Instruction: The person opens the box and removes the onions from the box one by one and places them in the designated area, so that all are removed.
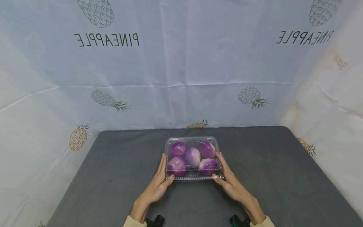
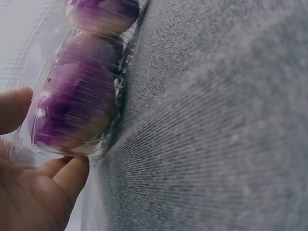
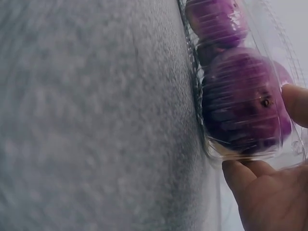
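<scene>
A clear plastic clamshell box lies at the middle of the grey table, its transparent lid over several round purple-and-white fruits or vegetables; their exact kind is not plain. At the box's left side my left hand grips the near corner, thumb at the front rim and fingers along the side. My right hand holds the opposite side in much the same way. Through the ribbed plastic, a purple piece shows close up in the left wrist view, and another purple piece in the right wrist view.
The dark grey tabletop has rounded far corners. Behind it and along both sides hangs a white cloth printed with pineapples and mirrored lettering. Black wrist straps or mounts show near both cream sleeves.
</scene>
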`<state>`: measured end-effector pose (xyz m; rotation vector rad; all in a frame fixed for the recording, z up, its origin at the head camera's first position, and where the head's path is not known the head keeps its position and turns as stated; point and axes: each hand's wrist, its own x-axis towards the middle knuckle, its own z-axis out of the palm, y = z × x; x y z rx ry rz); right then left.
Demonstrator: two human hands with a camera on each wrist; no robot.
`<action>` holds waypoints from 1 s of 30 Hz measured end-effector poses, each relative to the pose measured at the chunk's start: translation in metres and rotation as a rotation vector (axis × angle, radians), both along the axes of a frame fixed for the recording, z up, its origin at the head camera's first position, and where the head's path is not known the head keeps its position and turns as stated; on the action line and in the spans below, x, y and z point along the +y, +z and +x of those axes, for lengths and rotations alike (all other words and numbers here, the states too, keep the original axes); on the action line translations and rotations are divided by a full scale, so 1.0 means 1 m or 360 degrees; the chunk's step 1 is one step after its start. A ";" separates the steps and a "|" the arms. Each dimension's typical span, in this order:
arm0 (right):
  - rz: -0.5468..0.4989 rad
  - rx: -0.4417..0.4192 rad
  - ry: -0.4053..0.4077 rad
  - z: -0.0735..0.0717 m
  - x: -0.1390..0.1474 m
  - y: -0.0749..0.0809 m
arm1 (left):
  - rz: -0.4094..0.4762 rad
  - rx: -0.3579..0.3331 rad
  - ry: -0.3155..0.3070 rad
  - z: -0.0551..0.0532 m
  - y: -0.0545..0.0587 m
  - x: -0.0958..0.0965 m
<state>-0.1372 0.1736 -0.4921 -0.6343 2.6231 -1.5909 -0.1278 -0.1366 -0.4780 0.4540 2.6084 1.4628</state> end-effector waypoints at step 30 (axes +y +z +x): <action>0.0067 -0.0001 -0.0035 0.001 0.002 0.001 | -0.0007 0.0117 -0.0045 0.000 0.002 -0.005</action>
